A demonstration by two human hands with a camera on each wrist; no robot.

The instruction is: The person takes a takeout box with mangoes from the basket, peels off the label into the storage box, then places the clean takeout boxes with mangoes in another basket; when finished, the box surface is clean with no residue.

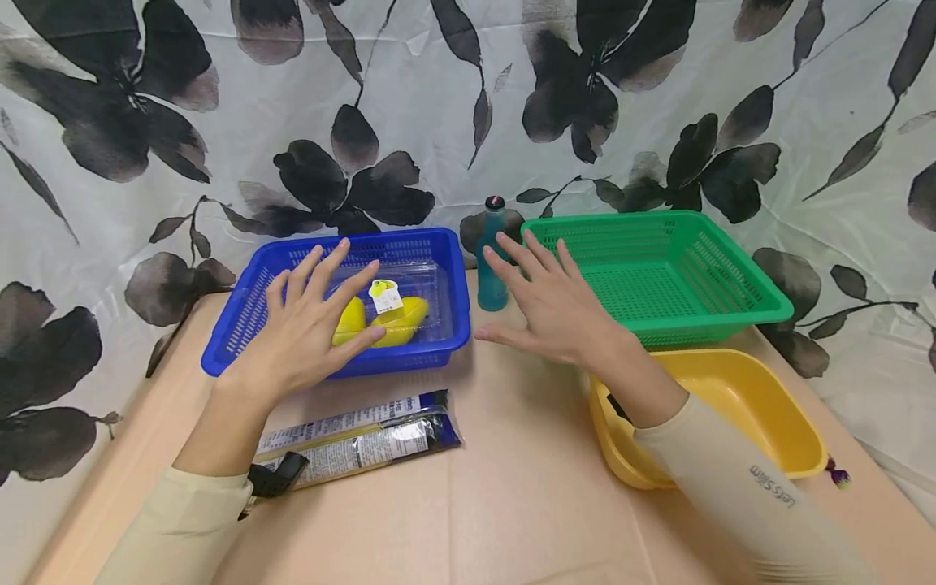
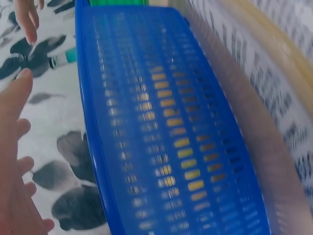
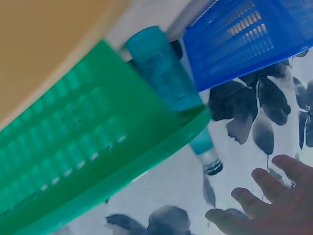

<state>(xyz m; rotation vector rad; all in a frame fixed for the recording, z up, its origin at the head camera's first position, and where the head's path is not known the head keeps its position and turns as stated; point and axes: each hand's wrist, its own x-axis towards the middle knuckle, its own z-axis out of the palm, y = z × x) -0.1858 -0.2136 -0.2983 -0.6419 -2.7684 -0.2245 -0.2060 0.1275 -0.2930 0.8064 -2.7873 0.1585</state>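
My left hand (image 1: 303, 325) hovers with spread fingers over the front of the blue basket (image 1: 449, 325) and holds nothing. Inside that basket lies a clear plastic pack (image 1: 427, 280) with a white tag (image 1: 387, 297) and yellow fruit-shaped pieces (image 1: 400, 322), partly behind my hand. My right hand (image 1: 552, 305), fingers spread too, is in the air in front of the teal bottle (image 1: 492, 284) and the green basket (image 1: 658, 321). The bottle stands upright between the two baskets with a dark cap. In the right wrist view the right hand (image 3: 274, 200) shows apart from the bottle (image 3: 161, 68).
A long printed package (image 1: 366, 439) lies on the table (image 1: 512, 487) before the blue basket, partly under the left wrist. The yellow basin (image 1: 760, 390) sits at the right below my right forearm. A small purple item (image 1: 838, 476) lies beside it. Floral cloth (image 1: 453, 97) hangs behind.
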